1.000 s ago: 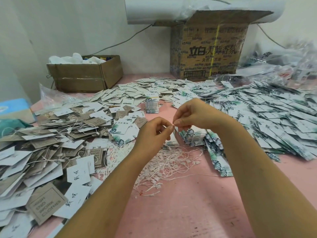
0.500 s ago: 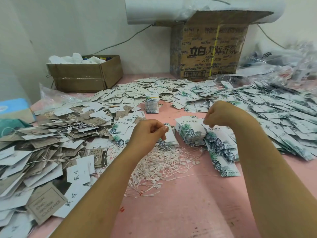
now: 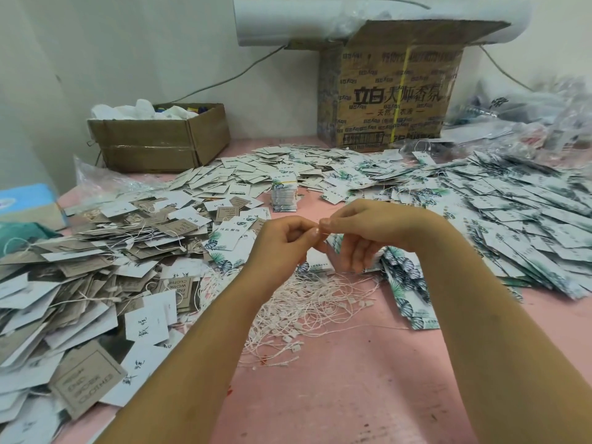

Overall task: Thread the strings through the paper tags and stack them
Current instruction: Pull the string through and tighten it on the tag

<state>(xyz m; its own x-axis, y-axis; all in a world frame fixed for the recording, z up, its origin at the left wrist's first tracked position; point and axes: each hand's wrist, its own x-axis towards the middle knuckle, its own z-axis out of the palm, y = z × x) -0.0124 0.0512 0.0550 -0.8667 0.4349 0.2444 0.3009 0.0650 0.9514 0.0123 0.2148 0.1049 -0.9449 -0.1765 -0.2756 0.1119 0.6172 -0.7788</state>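
My left hand (image 3: 282, 243) and my right hand (image 3: 371, 233) meet in the air, tip to tip, just above the heap of strings (image 3: 307, 302) on the pink table (image 3: 352, 395). Both hands are pinching. The thumb and first finger of each press on the same tiny thing between them. I think it is one string (image 3: 319, 226), but it is too thin to see well. My other right fingers hang down loose. I hold no tag that I can see. The leaf tags (image 3: 408, 283) lie in a fanned row just beside the string heap, partly behind my right arm. A big pile of tags (image 3: 519, 219) spreads out to the right, and brown and white tags (image 3: 96, 257) are heaped on the left. So I think I am getting one string ready, pulling it free or making its end straight. Next I need a tag, and I must poke the string end into its little hole. That calls for a slow, careful push, since the string is floppy. Stacking comes after.
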